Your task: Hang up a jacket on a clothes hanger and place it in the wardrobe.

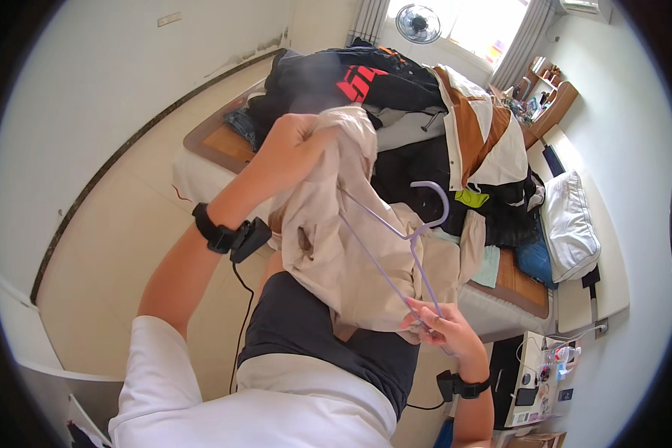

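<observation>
A beige garment (358, 257) hangs in front of me, its upper edge gripped in my left hand (299, 138). The fingers of that hand are wrapped round the cloth. My right hand (444, 328) pinches one end of a light purple clothes hanger (413, 237). The hanger's hook points up and to the left, and its far end reaches against the garment, where cloth hides the tip. Lower folds of the garment fall over my dark shorts, and one beige part of it lies toward the bed on the right.
A bed (526, 287) ahead bears a heap of dark clothes (418, 168) and a brown, white and black jacket (485, 127). A pillow (570, 224) leans at its right. A small table (534, 381) with odds and ends stands lower right. A fan (418, 24) is by the window.
</observation>
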Tool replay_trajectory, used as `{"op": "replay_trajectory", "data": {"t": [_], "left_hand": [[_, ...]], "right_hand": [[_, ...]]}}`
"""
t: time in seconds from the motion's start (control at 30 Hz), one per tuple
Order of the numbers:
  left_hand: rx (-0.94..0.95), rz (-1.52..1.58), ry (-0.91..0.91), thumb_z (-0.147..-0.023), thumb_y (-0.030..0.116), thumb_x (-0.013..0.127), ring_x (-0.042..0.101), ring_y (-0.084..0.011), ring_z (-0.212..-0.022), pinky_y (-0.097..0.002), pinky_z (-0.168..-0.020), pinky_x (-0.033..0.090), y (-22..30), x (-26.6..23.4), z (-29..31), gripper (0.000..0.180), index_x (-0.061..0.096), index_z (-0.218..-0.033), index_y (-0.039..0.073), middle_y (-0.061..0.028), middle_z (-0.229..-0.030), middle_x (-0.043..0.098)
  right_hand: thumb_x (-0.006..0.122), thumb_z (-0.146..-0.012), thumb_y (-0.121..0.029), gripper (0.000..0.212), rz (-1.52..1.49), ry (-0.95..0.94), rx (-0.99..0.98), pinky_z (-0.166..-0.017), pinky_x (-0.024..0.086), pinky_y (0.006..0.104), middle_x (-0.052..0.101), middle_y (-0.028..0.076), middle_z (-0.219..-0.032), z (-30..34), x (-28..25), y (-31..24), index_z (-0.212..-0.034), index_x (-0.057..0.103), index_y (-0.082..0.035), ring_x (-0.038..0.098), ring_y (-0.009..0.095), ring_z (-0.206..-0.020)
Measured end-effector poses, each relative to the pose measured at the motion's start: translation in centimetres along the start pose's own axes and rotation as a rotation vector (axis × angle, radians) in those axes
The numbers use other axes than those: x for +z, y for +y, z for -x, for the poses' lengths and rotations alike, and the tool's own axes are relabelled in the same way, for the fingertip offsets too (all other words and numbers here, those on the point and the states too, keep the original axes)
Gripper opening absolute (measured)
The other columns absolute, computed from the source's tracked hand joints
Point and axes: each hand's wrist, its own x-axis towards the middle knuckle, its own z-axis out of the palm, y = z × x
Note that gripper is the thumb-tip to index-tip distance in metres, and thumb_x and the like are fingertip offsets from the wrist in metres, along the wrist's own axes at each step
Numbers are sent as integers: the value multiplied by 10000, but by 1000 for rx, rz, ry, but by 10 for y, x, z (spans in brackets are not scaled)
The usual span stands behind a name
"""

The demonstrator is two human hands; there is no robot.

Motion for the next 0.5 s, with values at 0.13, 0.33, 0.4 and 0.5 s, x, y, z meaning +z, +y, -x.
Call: {"op": "replay_trajectory", "data": {"t": [0.13,0.33,0.4,0.5], "left_hand": [[91,93,-48,-987,202,559,455,-15,-669,-229,-562,386,27,11,16,275,665,-941,-47,52,-732,569],[-41,88,114,-966,237,600,409,-43,-606,-272,-515,367,27,6,12,301,666,-901,-50,25,-629,487],[-24,45,80,-971,211,577,459,-43,-662,-264,-581,410,26,-1,15,279,670,-970,-53,29,-697,548],[-72,33,-122,-974,182,550,539,-59,-764,-260,-698,469,27,5,32,284,670,-1082,-52,3,-844,656]], "right_hand": [[583,-1013,-322,566,-58,-63,-36,-494,316,209,668,97,-1005,-13,6,4,-1425,477,52,403,66,-602],[599,-1001,-365,601,55,-161,-3,-485,309,215,681,100,-990,-14,7,-3,-1415,489,57,406,62,-600],[601,-998,-379,612,69,-172,17,-479,305,217,685,99,-981,-12,5,-5,-1410,492,60,404,62,-594],[603,-994,-401,631,13,-136,1,-469,297,218,684,90,-950,-17,8,-5,-1407,494,63,402,62,-582]]}}
